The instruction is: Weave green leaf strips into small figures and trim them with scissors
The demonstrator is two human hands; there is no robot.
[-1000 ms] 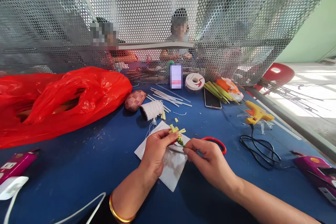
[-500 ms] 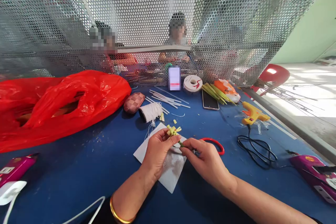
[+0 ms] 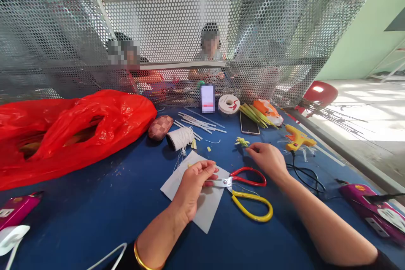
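Where the grey perforated metal screen (image 3: 171,21) rises behind the blue tabletop (image 3: 95,223), a crumpled, glossy red plastic bag (image 3: 126,114) lies on my left. My left hand (image 3: 198,181) is over the folded white paper sheet (image 3: 205,211), fingers loosely curled and thumb near the forefinger; I cannot tell whether they hold anything. My right hand (image 3: 268,160) has its thumb and forefinger almost together at the stem end of a small yellow-green flower-like piece; whether they pinch it or only touch it, I cannot tell. Metal scissors with one red and one yellow handle (image 3: 252,206) lie between my hands, blades running under my left fingers. Smallest, that flower-like piece (image 3: 241,142) is on the tabletop, just below the black-screened phone (image 3: 249,125).
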